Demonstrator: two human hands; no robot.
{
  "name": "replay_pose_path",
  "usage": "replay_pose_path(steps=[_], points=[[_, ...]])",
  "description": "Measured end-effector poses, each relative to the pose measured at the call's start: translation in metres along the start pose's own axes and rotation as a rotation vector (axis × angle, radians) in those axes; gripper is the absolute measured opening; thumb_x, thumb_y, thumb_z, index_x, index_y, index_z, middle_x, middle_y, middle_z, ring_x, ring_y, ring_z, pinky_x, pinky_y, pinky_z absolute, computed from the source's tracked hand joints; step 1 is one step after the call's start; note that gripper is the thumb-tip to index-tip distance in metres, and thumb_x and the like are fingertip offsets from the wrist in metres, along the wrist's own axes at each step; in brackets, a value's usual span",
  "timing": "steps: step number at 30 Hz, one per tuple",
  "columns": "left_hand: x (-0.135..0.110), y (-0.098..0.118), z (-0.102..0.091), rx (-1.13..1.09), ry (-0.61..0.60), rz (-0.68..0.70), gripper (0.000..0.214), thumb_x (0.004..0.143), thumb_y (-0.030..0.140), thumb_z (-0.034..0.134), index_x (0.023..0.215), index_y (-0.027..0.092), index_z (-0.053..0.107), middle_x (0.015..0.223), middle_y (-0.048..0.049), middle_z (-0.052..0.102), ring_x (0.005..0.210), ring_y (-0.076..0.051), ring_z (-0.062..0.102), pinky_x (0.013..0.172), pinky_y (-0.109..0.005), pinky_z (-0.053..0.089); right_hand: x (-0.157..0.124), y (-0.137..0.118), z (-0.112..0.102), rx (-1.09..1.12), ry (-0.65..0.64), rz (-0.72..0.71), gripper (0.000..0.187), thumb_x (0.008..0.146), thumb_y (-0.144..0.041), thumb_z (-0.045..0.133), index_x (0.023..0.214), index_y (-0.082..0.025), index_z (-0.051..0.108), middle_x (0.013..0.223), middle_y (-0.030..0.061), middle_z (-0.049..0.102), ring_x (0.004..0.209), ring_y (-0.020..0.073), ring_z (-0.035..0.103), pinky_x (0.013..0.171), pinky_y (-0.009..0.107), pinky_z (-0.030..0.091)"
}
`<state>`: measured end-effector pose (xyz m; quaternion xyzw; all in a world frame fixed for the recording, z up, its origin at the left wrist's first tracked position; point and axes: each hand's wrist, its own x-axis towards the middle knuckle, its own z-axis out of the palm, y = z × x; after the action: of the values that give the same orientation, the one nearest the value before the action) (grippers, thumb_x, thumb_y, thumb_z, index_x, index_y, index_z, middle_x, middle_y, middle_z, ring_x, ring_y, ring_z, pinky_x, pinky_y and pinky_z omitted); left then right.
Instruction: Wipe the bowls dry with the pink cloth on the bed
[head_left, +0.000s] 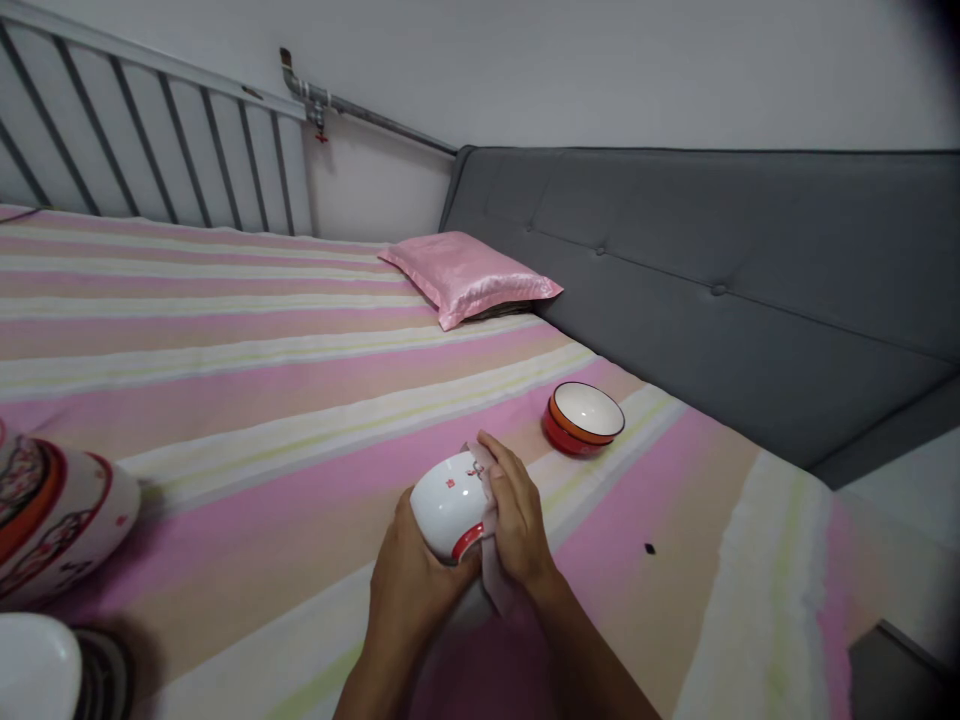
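A small white bowl (pixel 442 505) with a red foot ring and little red marks is tilted on its side above the bed. My left hand (pixel 412 570) grips it from the left and below. Against its right side, my right hand (pixel 517 510) presses a pale cloth or tissue (pixel 491 575), fingers bent over it. Farther right, a stack of red and orange bowls (pixel 583 418) with a white inside stands upright on the sheet, apart from both hands.
Patterned bowls (pixel 101 520) are stacked at the left edge, with a white dish (pixel 37 665) in front. A pink pillow (pixel 480 275) lies by the grey headboard (pixel 712 230). A small dark piece (pixel 649 549) lies on the striped sheet (pixel 262 420).
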<state>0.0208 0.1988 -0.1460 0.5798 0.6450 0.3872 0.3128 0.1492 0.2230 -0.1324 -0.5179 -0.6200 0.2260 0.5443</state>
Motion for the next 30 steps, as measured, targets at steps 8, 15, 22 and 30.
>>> replay_pose_path(steps=[8, 15, 22, 30], points=[[0.001, -0.002, -0.006, 0.115, 0.119, 0.196, 0.094, 0.061, 0.042, 0.071, 0.141, 0.011, 0.034, 0.131, -0.0177, 0.055, 0.117, -0.033, 0.056, 0.090, -0.043, 0.050, -0.001, -0.005, -0.001, -0.017, -0.036, -0.055, 0.041, 0.098, -0.031, 0.031, 0.129, -0.022, 0.056, 0.135, 0.0054, 0.054, 0.128, 0.0198, 0.045, 0.109, 0.042, 0.037], [0.001, -0.001, -0.009, 0.203, 0.218, 0.536, 0.089, 0.062, 0.027, 0.066, 0.143, 0.012, 0.032, 0.105, -0.0125, 0.063, 0.090, -0.027, 0.063, 0.073, -0.037, 0.053, -0.003, -0.019, -0.001, -0.152, -0.110, -0.181, 0.042, 0.097, -0.024, 0.029, 0.130, -0.020, 0.054, 0.134, 0.0056, 0.055, 0.127, 0.0189, 0.046, 0.109, 0.042, 0.037], [-0.001, 0.001, -0.010, 0.202, 0.241, 0.608, 0.086, 0.062, 0.018, 0.063, 0.142, 0.013, 0.033, 0.105, -0.0127, 0.062, 0.090, -0.026, 0.061, 0.074, -0.038, 0.054, -0.004, -0.027, 0.000, -0.354, -0.162, -0.322, 0.043, 0.092, -0.020, 0.033, 0.131, -0.014, 0.053, 0.133, 0.0081, 0.056, 0.126, 0.0215, 0.047, 0.110, 0.045, 0.034], [-0.001, -0.006, 0.006, 0.035, 0.136, 0.381, 0.097, 0.061, 0.022, 0.065, 0.146, 0.015, 0.019, 0.129, -0.0171, 0.049, 0.117, -0.033, 0.050, 0.096, -0.050, 0.044, -0.001, -0.023, -0.003, -0.306, -0.158, -0.265, 0.041, 0.094, -0.021, 0.032, 0.128, -0.019, 0.055, 0.130, 0.0050, 0.058, 0.123, 0.0198, 0.048, 0.108, 0.041, 0.036]])
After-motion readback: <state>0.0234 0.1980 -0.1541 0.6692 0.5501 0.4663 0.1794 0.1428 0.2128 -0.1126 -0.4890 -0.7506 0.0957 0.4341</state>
